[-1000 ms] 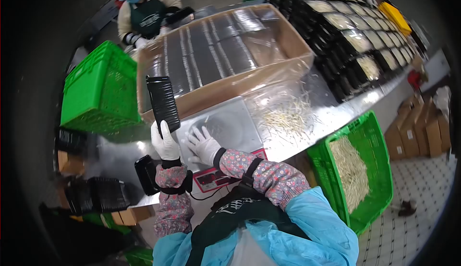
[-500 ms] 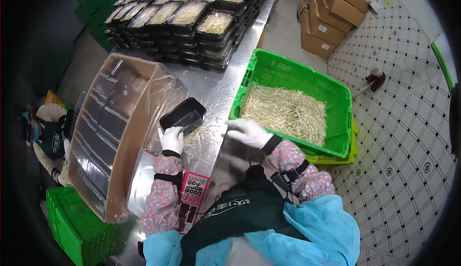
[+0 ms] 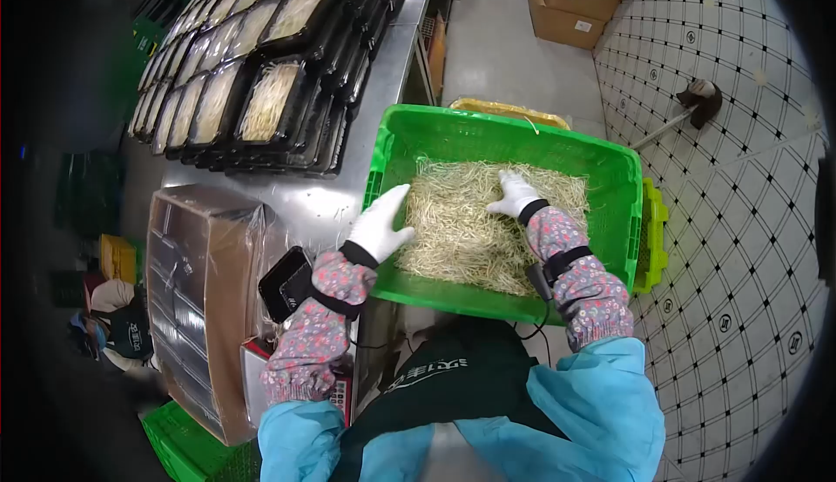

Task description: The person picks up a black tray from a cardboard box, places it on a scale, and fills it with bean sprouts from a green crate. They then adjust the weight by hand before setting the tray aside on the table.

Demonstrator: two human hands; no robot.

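Pale bean sprouts [image 3: 466, 221] fill the bottom of a green crate [image 3: 514, 138]. Over the crate's left edge is my gloved left hand [image 3: 381, 227], its thumb and fingers apart and nothing held. My gloved right hand [image 3: 515, 195] is at the sprouts right of the crate's middle, with fingers spread; its fingertips point up and left. Left of my left forearm lies an empty black tray [image 3: 286, 284], tilted on the metal table [image 3: 315, 208]. A red-framed keypad [image 3: 341, 392] shows partly beneath my left sleeve.
Stacked black trays of sprouts [image 3: 270, 103] stand at the upper left. A plastic-lined cardboard box [image 3: 228, 282] is at the left, with a co-worker [image 3: 126, 325] beyond it. Cardboard boxes [image 3: 570, 3] and a long-handled tool [image 3: 699, 103] are on the floor.
My left hand has left the black tray and moved right to the crate. My right hand has moved over the sprouts. The view has shifted toward the crate.
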